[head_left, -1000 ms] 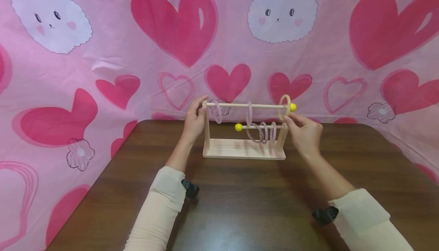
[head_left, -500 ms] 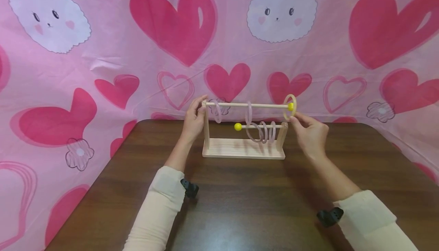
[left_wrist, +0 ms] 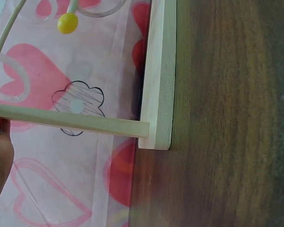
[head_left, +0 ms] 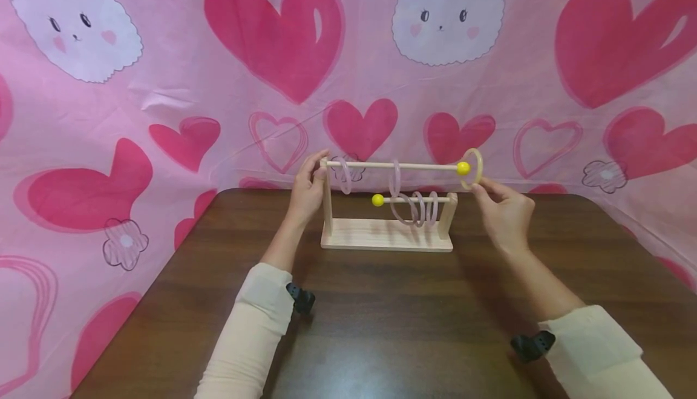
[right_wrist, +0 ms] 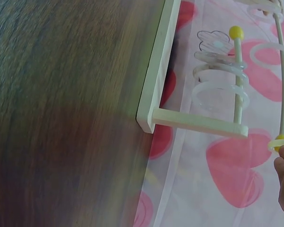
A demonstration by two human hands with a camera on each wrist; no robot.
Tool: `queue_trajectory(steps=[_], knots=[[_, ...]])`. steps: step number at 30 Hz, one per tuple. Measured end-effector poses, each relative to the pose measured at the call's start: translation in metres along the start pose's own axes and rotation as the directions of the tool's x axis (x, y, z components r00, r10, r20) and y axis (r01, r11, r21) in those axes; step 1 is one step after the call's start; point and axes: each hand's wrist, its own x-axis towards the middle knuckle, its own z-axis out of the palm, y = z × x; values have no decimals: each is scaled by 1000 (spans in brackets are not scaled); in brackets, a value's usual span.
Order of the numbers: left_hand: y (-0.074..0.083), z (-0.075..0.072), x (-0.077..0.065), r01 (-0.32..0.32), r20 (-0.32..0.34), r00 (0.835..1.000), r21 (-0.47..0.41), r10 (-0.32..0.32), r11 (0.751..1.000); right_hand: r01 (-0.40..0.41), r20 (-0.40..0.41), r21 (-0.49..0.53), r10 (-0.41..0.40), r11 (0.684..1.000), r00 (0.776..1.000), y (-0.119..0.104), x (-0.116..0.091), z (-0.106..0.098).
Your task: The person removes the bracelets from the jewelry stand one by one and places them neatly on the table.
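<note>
A wooden ring stand (head_left: pixel 386 241) stands on the table, with a long upper rod (head_left: pixel 427 166) and a shorter lower rod. My left hand (head_left: pixel 308 190) holds the top of its left post (head_left: pixel 328 202), thumb on the near side. Between thumb and fingers, my right hand (head_left: pixel 509 217) pinches a pale yellow ring (head_left: pixel 480 166) by its lower edge. That ring is at the upper rod's right end, overlapping the yellow ball (head_left: pixel 463 168) there. Two pale purple rings hang on the upper rod, one near the left post and another ring (head_left: pixel 395 178) mid-rod. In the left wrist view, most of my left hand is out of frame.
Several translucent rings (right_wrist: pixel 220 90) hang on the lower rod, which ends in a yellow ball (head_left: pixel 378 200) pointing left. The brown wooden table (head_left: pixel 370 314) reaches back to a pink cloth (head_left: pixel 365 72) printed with hearts and rabbits.
My right hand has drawn the yellow ring rightward along the upper rod, from left of the end ball to its outer side. My left hand stays on the post.
</note>
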Motion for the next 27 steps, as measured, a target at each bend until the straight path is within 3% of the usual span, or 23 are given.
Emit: queue_trajectory(steps=[10, 27], knots=[[-2, 0, 1, -36, 1, 999, -4, 36, 999, -35, -50, 27, 36, 999, 998, 6, 0, -8], [-2, 0, 1, -4, -2, 1000, -18, 4, 1000, -35, -96, 77, 42, 996, 994, -2, -5, -21]])
